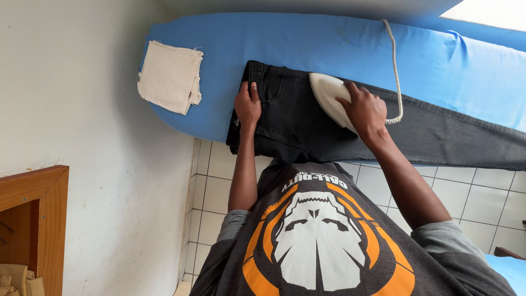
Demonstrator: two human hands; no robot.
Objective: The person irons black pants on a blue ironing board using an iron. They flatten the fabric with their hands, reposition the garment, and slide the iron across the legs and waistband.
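A pair of dark grey jeans (307,129) lies flat along a blue-covered ironing board (307,41), waistband toward the left. My left hand (247,105) presses flat on the waistband end, fingers spread. My right hand (364,109) grips the handle of a white iron (327,90), which rests on the jeans near the pocket area. The iron's white cord (395,66) runs from my right hand up over the board's far edge.
A folded cream cloth (171,77) sits on the board's left end. A white wall is at the left, a wooden frame (46,219) at lower left. White floor tiles (213,186) show under the board. My printed grey shirt fills the bottom.
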